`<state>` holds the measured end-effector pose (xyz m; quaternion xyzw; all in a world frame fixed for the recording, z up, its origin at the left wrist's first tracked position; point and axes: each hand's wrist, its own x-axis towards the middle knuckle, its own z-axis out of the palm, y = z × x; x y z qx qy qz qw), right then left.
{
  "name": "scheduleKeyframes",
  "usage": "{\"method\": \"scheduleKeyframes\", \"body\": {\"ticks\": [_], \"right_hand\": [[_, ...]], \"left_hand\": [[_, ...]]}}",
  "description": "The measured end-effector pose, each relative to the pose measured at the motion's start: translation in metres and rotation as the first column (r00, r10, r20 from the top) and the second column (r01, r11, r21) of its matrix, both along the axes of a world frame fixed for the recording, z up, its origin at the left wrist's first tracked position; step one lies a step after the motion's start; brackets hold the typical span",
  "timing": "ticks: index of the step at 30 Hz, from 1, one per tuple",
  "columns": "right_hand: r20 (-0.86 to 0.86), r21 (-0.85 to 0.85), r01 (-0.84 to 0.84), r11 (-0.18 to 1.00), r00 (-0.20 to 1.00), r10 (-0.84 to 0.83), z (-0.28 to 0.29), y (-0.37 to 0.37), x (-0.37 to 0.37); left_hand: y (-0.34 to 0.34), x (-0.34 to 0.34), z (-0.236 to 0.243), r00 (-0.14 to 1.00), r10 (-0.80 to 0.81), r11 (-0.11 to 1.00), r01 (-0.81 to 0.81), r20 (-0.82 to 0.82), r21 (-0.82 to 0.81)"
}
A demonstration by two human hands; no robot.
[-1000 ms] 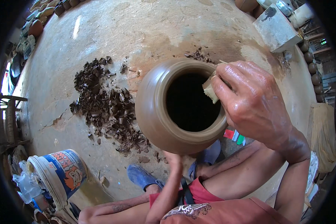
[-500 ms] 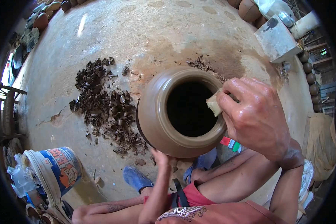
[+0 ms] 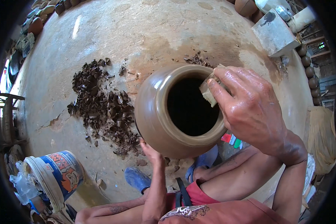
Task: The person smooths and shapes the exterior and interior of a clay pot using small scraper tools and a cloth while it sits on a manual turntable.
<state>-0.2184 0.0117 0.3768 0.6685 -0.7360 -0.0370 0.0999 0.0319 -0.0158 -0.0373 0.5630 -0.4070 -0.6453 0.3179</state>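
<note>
A large brown clay pot (image 3: 153, 108) with a wet, shiny surface stands between my legs, its round mouth facing up. The inside is too dark to make out. My right hand (image 3: 252, 108) pinches a pale folded cloth (image 3: 209, 91) over the right side of the pot's rim (image 3: 164, 91). Part of the cloth hangs into the mouth. Low at the pot's near left side is my left hand (image 3: 152, 152), fingers stretched toward the dark edge beneath the pot. That hand appears to hold nothing, though some fingertips are hidden.
Dark clay scraps (image 3: 100, 100) lie heaped left of the pot, with a smaller pile (image 3: 198, 59) behind it. A white and blue bucket (image 3: 63, 173) stands at the near left. A pale block (image 3: 275, 34) sits far right, near several round pots (image 3: 310, 76).
My right hand has shifted slightly along the rim, and more of the cloth shows over the mouth. My left hand has moved left and up around the pot's base.
</note>
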Motion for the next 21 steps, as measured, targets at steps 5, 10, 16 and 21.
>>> {"method": "scheduleKeyframes", "body": {"ticks": [5, 10, 16, 21], "right_hand": [[-0.062, 0.115, 0.042, 0.992, 0.997, -0.035, 0.003, 0.007, 0.004], [-0.037, 0.113, 0.038, 0.993, 0.999, -0.034, 0.01, -0.002, 0.014], [-0.067, 0.097, 0.047, 0.994, 0.997, -0.04, 0.008, 0.0, 0.019], [-0.115, 0.102, 0.105, 0.989, 0.989, -0.094, 0.01, 0.01, 0.019]], "left_hand": [[0.102, -0.042, 0.046, 0.934, -0.327, 0.783, 0.354, -0.145, 0.511], [0.071, -0.022, 0.005, 0.997, 0.05, 0.941, -0.064, 0.051, 0.332], [0.013, -0.014, 0.01, 0.988, 0.136, 0.975, -0.146, 0.069, 0.165], [0.121, -0.045, 0.081, 0.946, -0.241, 0.659, 0.323, -0.216, 0.679]]}}
